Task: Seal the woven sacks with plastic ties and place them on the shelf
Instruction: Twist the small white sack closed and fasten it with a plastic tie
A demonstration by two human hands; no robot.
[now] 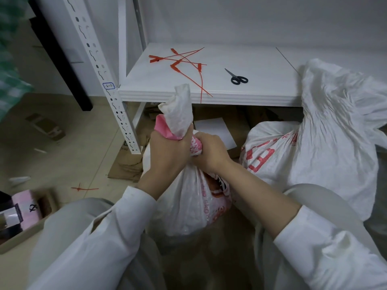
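Bunching step: L hand (167, 152) & R hand (210, 152) both clench sack (184, 208) neck, just below shelf (261, 59) front edge. No tie on yet. Next: free one hand, grab ties (174, 66) from shelf's back-left.

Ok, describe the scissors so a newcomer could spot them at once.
Look past the sack to the white shelf. On its board, right of the scattered red ties, lie the scissors. They are the only dark thing there: black handles, closed blades pointing to the far left.
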